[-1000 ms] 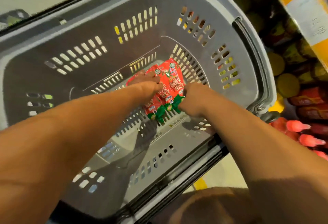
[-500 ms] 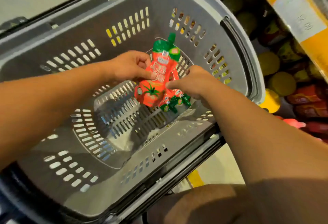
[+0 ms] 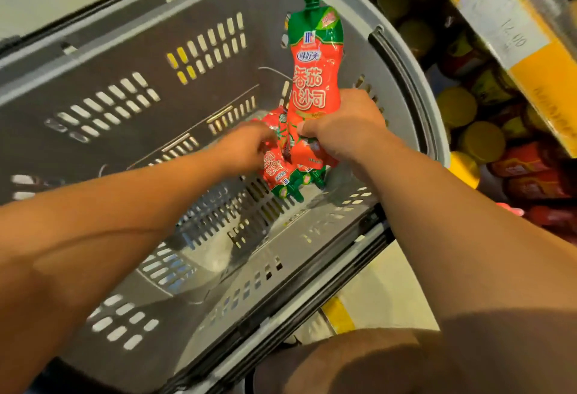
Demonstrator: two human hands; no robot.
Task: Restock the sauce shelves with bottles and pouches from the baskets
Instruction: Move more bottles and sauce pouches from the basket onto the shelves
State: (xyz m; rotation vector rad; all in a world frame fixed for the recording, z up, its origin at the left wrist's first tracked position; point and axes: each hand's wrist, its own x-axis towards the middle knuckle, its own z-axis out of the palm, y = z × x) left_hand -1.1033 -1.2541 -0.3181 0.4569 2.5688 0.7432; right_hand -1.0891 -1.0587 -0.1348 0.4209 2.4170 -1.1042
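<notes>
A grey plastic basket (image 3: 131, 59) fills the view below me. My right hand (image 3: 346, 126) grips the lower part of a red ketchup pouch (image 3: 313, 81) with a green top and spout, held upright above the basket's right side. It also clasps more red pouches (image 3: 282, 176) that hang upside down beneath it, green caps pointing down. My left hand (image 3: 242, 148) reaches in from the left and pinches the bunch of pouches beside the right hand. The basket floor around them is bare slotted plastic.
Shelves at the right edge hold yellow-lidded jars (image 3: 482, 140) and red sauce bottles (image 3: 530, 171), under a yellow and white price strip (image 3: 505, 28). A pale floor with yellow lines shows beyond the basket. My knee (image 3: 359, 362) is at the bottom.
The pouches came up off the basket floor. One pouch has swung upright in my right hand, and both hands have shifted right and risen with the bunch.
</notes>
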